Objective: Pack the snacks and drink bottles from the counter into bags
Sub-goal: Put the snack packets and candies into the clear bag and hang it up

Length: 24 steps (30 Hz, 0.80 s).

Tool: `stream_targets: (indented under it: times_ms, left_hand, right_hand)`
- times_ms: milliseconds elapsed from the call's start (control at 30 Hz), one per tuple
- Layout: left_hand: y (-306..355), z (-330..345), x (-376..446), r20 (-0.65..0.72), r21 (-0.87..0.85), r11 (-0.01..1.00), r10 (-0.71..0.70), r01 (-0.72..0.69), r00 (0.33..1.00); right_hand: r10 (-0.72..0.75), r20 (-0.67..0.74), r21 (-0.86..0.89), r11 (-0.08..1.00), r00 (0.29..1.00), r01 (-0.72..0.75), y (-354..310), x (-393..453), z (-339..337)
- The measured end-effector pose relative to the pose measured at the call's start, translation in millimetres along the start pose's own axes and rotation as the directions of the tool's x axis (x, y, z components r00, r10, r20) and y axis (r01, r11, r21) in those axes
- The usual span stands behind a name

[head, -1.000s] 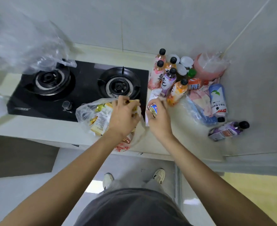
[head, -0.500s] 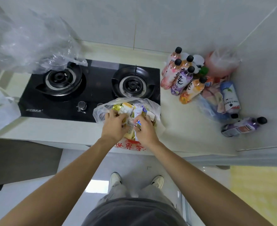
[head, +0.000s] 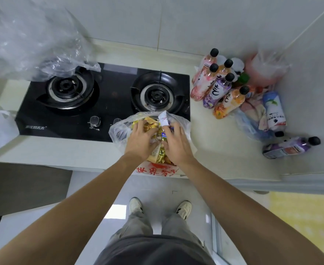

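Small blue-and-white packet, at the right hand a second ago beside the bag, now down inside the clear plastic bag [head: 119, 129] among the yellow snack packets [head: 149, 124]. Bag on the near edge of the tabletop [head: 220, 150], overlapping the stove [head: 107, 100]. Left hand [head: 139, 139] pressed flat on the packets, fingers spread; grip on anything not discernible. Right hand [head: 176, 143] curled over the blue wrapper, apparently pinching it. White-and-pink pouch [head: 164, 117] upright at the bag's far rim. Snacks likely nearly packed. Upright drink bottles [head: 217, 88] far right, purple bottle [head: 289, 147] lying near right: not yet bagged.
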<state>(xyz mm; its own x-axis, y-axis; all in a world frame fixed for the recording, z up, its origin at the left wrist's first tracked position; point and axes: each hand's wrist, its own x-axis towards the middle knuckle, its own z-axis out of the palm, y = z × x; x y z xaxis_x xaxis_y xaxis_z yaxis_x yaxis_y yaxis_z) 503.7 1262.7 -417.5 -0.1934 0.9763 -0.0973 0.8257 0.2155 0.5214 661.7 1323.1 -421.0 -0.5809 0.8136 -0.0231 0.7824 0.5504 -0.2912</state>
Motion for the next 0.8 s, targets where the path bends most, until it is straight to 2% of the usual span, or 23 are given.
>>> stream_targets:
  times_ms: [167, 400, 467, 567, 633, 700, 800]
  left_hand:
    - [-3, 1, -4, -0.016, 0.048, 0.999, 0.025, -0.024, 1.0]
    - [0, -1, -15, -0.049, 0.107, 0.992, 0.078, -0.072, 0.996]
    - [-2, -8, -21, -0.089, 0.097, 0.992, 0.085, -0.076, 0.992]
    - [-12, -22, -37, -0.214, 0.106, 0.994, 0.037, -0.015, 0.976]
    - [-24, -29, -51, -0.295, 0.105, 0.99, -0.056, 0.091, 0.954]
    - [-36, -28, -61, -0.311, 0.098, 0.976, -0.158, 0.197, 0.937]
    - [-46, -20, -66, -0.19, 0.091, 0.944, -0.297, 0.318, 0.936]
  right_hand:
    - [-0.03, -0.007, -0.131, 0.991, 1.0, 0.029, 2, 0, 2]
    - [-0.089, 0.012, -0.081, 0.993, 0.996, 0.089, -6, -6, -4]
    - [-0.122, -0.009, -0.045, 0.992, 0.993, 0.121, -8, -11, -9]
    - [-0.181, -0.114, -0.035, 0.983, 0.977, 0.178, -7, -23, -24]
    - [-0.117, -0.185, -0.015, 0.993, 0.976, 0.116, 0, -31, -34]
    - [0.015, -0.195, 0.002, 1.0, 0.981, -0.015, 11, -35, -37]
    - [0.181, -0.149, 0.023, 0.983, 0.972, -0.18, 23, -34, -33]
